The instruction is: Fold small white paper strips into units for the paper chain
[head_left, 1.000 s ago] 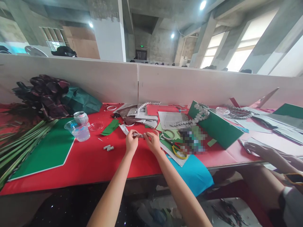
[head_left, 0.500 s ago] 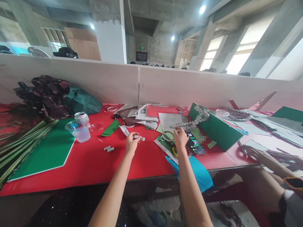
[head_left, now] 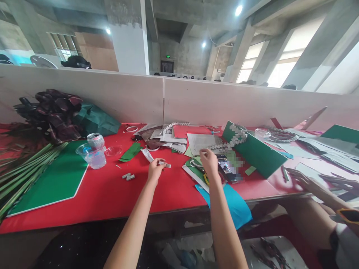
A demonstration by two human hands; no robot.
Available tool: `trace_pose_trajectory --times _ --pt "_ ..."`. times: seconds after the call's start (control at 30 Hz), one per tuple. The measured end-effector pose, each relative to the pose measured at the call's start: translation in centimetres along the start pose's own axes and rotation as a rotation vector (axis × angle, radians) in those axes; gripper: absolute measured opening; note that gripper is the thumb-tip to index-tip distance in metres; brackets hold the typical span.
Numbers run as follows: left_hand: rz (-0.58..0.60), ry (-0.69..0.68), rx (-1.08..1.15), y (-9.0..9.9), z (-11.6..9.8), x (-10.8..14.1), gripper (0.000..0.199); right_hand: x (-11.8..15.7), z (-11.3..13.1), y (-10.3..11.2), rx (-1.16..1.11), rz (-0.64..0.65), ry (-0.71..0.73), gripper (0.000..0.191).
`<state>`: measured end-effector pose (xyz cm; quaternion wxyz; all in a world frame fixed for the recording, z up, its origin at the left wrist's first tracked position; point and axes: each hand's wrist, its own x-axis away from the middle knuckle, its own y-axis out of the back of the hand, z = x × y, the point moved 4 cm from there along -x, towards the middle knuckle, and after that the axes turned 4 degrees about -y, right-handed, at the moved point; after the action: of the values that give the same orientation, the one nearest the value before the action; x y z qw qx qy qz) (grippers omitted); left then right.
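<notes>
My left hand [head_left: 155,170] is closed on a small folded paper strip [head_left: 167,165], whose pale end sticks out to the right above the red table [head_left: 112,194]. My right hand [head_left: 209,160] hovers over green paper and scissors [head_left: 206,179], beside a phone [head_left: 227,168] with a lit screen. Its fingers are bent together, and whether anything is between them is too small to tell. Small folded paper pieces [head_left: 128,176] lie left of my left hand. A zigzag folded paper chain [head_left: 232,141] rests behind my right hand.
A plastic cup [head_left: 97,158] and a can [head_left: 95,141] stand at the left on a green board [head_left: 53,179]. An upright green board [head_left: 255,155] stands right of the phone. Another person's hand [head_left: 301,177] rests at the right. Blue paper [head_left: 232,205] overhangs the front edge.
My right hand has moved slightly left, away from the phone, whose screen shows a different picture. My left hand keeps the strip in nearly the same place.
</notes>
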<state>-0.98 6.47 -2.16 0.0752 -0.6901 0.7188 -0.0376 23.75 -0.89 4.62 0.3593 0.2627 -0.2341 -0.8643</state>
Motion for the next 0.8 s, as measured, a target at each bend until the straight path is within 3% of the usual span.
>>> trace_pose_trajectory --times 0.13,0.27,0.5,0.8 --pt "0.011 0.015 0.018 -0.1 0.5 -0.3 0.026 2.2 3.6 -6.5 -0.301 0.337 0.323 0.023" --pt "-0.001 -0.039 0.070 -0.1 0.5 -0.4 0.025 4.6 4.4 -10.1 -0.319 0.465 0.453 0.022" --pt "0.002 -0.114 0.025 -0.2 0.2 -0.1 0.025 5.7 3.9 -10.4 -0.240 0.530 0.509 0.029" --pt "0.015 -0.219 -0.025 -0.4 0.7 -0.3 0.019 5.2 3.7 -11.4 -0.222 0.511 0.498 0.027"
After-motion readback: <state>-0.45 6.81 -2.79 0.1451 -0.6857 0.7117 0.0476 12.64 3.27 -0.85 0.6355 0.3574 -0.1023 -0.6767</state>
